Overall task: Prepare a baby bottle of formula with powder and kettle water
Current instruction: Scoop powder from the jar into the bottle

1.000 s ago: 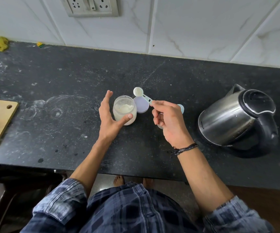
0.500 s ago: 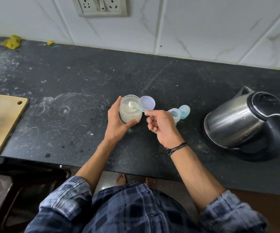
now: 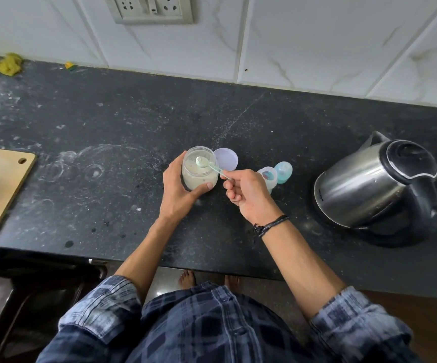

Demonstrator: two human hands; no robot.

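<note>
Powder jar point(image 3: 199, 170) open on counter point(image 3: 264, 121), mid-frame. Scoop point(image 3: 206, 165) bowl in jar mouth; load unclear. Left hand point(image 3: 178, 189) wraps jar from 8 o'clock; right hand point(image 3: 248, 195) pinches scoop handle at 4. Bottle point(image 3: 268, 176) at 3, part hidden; kettle point(image 3: 374, 184) beyond. Step: scooping powder. Next: carry level scoop to bottle mouth.

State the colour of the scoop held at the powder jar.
Pale mint green; the scoop shows best in the head view.

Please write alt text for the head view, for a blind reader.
A left hand grips a clear jar of white powder on a black counter while the right hand dips a pale green scoop into it. A steel kettle stands nearby.
</note>
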